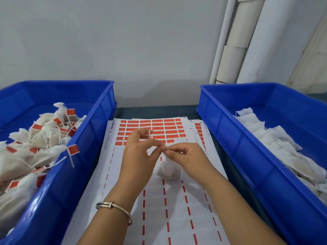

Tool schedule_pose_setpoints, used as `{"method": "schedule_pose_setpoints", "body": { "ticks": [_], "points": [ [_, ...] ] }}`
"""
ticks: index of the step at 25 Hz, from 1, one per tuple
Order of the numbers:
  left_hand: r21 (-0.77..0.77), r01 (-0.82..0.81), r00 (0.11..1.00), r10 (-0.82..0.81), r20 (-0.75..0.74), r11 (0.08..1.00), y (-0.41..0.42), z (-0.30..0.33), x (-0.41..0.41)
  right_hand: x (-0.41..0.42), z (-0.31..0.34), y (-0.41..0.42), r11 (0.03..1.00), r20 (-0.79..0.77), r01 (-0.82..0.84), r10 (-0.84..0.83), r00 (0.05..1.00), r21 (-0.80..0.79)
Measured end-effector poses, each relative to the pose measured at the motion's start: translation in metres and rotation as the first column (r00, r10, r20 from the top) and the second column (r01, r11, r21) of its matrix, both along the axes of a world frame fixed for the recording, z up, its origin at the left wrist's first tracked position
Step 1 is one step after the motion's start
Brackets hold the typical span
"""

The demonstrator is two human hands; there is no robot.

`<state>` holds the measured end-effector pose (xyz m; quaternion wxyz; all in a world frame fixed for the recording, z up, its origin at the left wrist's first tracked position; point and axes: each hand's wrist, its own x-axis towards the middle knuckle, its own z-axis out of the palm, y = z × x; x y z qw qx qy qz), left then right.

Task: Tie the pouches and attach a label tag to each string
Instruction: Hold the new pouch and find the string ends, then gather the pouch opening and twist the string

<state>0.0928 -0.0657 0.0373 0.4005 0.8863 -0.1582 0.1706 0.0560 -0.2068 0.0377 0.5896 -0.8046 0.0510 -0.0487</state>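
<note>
left bin (pixel 99 121) holds tagged pouches, right bin (pixel 221 121) untied ones, flanking the work | label sheet (pixel 177 209) lies between, stickers toward its far edge | pouch (pixel 169 169) hangs mid-sheet | left hand (pixel 139 156), right hand (pixel 187 156) pinch string (pixel 150 134), likely knotting

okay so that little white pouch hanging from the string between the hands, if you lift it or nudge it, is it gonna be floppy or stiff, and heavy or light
Probably floppy: the pouch sags in soft folds under the string, like thin cloth. Likely light, since both hands, left hand and right hand, carry it by fingertip pinches alone. Nudged, it would likely swing or slump rather than roll.
</note>
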Motion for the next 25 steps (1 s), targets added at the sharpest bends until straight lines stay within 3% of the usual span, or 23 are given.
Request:
{"method": "schedule_pose_setpoints", "body": {
  "ticks": [4,6,9,13,19,22,25],
  "points": [
    [-0.087,0.027,0.997,-0.034,-0.071,0.996,0.006,-0.003,0.002,0.005,-0.009,-0.004,0.998,-0.029,0.023,-0.021,0.999,0.065],
    [-0.112,-0.022,0.999,0.018,-0.038,0.993,0.009,-0.005,0.003,0.001,-0.014,-0.005,0.996,-0.073,0.013,-0.007,0.997,0.084],
    [-0.144,-0.091,0.995,0.096,0.024,0.985,0.011,-0.007,0.002,-0.002,-0.020,-0.002,0.998,-0.150,-0.063,0.060,0.987,-0.020],
    [-0.245,-0.165,0.986,0.152,-0.073,0.955,0.012,-0.010,0.007,-0.007,-0.023,-0.006,0.985,-0.237,-0.142,0.114,0.965,-0.103],
    [-0.178,-0.273,0.962,0.266,-0.064,0.945,0.008,-0.018,0.012,-0.014,-0.017,-0.018,0.944,-0.342,-0.322,0.279,0.897,-0.074],
    [-0.127,-0.301,0.952,0.289,-0.104,0.945,0.011,-0.021,0.015,-0.015,-0.018,-0.021,0.951,-0.264,-0.305,0.305,0.915,0.045],
    [-0.070,-0.188,0.958,0.167,-0.233,0.980,0.014,-0.027,0.017,-0.012,-0.016,-0.024,0.897,-0.124,-0.128,0.197,0.973,0.423]
  ]
}}
